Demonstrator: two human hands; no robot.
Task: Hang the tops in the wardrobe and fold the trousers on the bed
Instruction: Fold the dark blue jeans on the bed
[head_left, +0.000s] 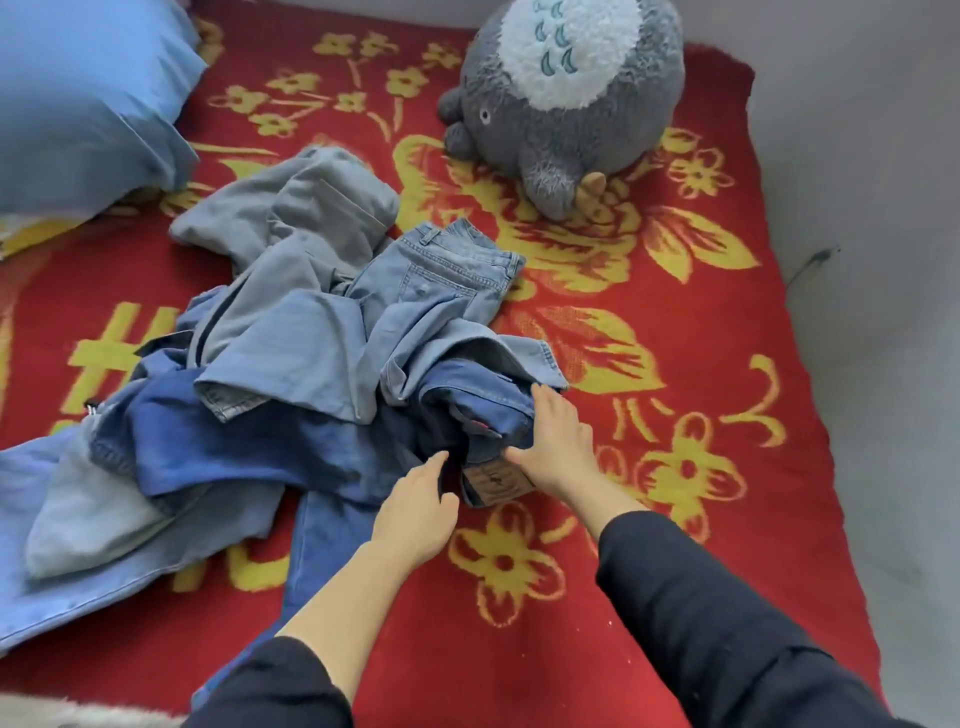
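The blanket (701, 322) is thick woolly cloth, matt with a short rough nap. The jeans (311, 332) heaped in its middle are matt denim, some faded pale; the dark jeans (234, 441) carry a tan, leather-like patch (496, 480). At its far edge the plush toy (597, 119) is shaggy grey fur with a curly white fleece belly. The pillow (78, 104) in the far left corner is smooth cloth.

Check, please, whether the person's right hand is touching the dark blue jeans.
Touching. The head view shows the right hand laid flat on the dark blue jeans, thumb beside their leather patch.
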